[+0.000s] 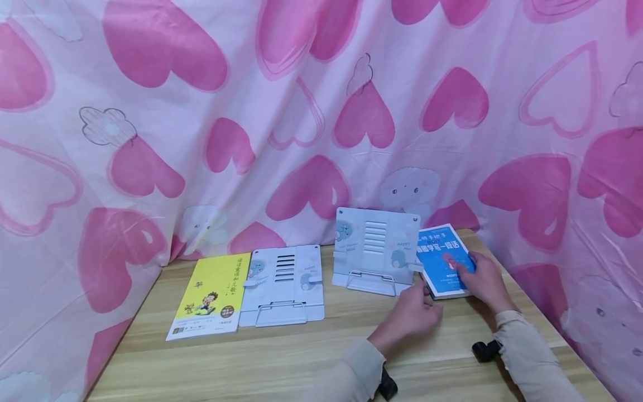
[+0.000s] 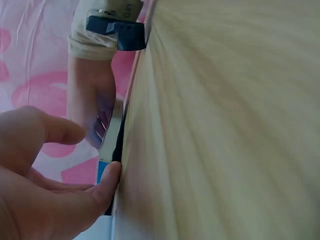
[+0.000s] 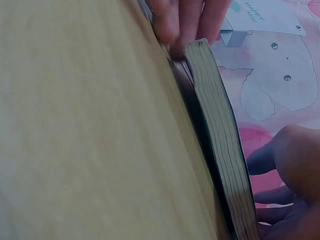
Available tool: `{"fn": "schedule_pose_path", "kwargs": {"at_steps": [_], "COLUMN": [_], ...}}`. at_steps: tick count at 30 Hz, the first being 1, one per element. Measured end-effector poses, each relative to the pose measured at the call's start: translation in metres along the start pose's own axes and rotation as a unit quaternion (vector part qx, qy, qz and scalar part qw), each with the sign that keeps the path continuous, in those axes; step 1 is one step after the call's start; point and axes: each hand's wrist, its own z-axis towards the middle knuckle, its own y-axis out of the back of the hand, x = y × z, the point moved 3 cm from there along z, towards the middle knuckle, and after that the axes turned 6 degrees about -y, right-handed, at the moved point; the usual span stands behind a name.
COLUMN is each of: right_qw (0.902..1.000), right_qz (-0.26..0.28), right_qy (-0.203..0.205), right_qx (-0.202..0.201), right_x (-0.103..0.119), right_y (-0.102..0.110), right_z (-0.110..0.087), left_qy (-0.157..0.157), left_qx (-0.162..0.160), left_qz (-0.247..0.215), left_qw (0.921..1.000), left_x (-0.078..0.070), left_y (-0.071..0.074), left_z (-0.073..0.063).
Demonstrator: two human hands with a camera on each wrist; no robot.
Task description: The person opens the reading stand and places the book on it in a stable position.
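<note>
A thick book with a blue cover [image 1: 438,261] lies at the right of the table, its page edges [image 3: 217,130] facing the right wrist camera. My right hand [image 1: 489,282] grips it by its right side, thumb lying on the cover. At the near left corner of the book, my left hand [image 1: 409,312] touches with its fingertips. The left wrist view shows the left thumb [image 2: 65,131] raised apart from those fingers. Close behind the left hand stands a white bookstand [image 1: 377,245] with slots, page clips and a wire ledge, overlapping the book's left edge.
A second white bookstand [image 1: 282,285] sits left of centre, beside a yellow book [image 1: 213,293] lying flat. The wooden table [image 1: 251,363] ends at a pink heart-patterned cloth [image 1: 301,128] behind and along both sides. Black wrist cameras [image 1: 486,352] hang below both sleeves.
</note>
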Motion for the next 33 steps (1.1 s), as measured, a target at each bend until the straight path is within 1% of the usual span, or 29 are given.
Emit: {"fn": "schedule_pose_path", "kwargs": {"at_steps": [3, 6, 9, 12, 16, 19, 22, 24, 28, 30, 33], "right_qw": [0.9996, 0.999, 0.9985, 0.9977, 0.9956, 0.9939, 0.9925, 0.9918, 0.9897, 0.9878, 0.9843], "right_qz": [0.002, 0.008, 0.013, 0.018, 0.046, 0.065, 0.077, 0.084, 0.104, 0.118, 0.136], "right_qy": [-0.024, -0.039, -0.051, -0.065, -0.082, -0.089, -0.095, -0.097, -0.097, -0.099, -0.107], "right_qx": [0.012, 0.018, 0.016, 0.01, 0.004, 0.0, -0.002, -0.005, -0.016, -0.023, -0.034], "right_x": [-0.001, -0.001, 0.001, 0.001, -0.001, -0.002, -0.002, -0.002, -0.002, -0.002, -0.004], "right_y": [-0.002, -0.003, -0.003, -0.003, -0.003, -0.003, -0.002, -0.002, 0.0, 0.0, 0.002], "right_z": [-0.001, -0.002, -0.003, -0.004, -0.005, -0.007, -0.007, -0.006, -0.005, -0.005, -0.005], "left_qy": [0.002, 0.013, 0.023, 0.022, 0.02, 0.026, 0.033, 0.039, 0.06, 0.068, 0.072], "left_qx": [-0.021, -0.049, -0.08, -0.098, -0.118, -0.145, -0.173, -0.182, -0.191, -0.191, -0.189], "left_qz": [-0.045, -0.059, -0.082, -0.106, -0.127, -0.157, -0.2, -0.224, -0.267, -0.276, -0.279], "left_qw": [0.9987, 0.997, 0.9932, 0.9892, 0.9846, 0.9765, 0.964, 0.9566, 0.9429, 0.9397, 0.9389], "left_x": [0.0, 0.0, 0.002, 0.002, 0.003, 0.004, 0.006, 0.007, 0.009, 0.011, 0.011], "left_y": [-0.004, -0.008, -0.012, -0.014, -0.016, -0.017, -0.019, -0.021, -0.023, -0.023, -0.024], "left_z": [0.006, 0.012, 0.016, 0.019, 0.021, 0.022, 0.024, 0.026, 0.027, 0.027, 0.026]}}
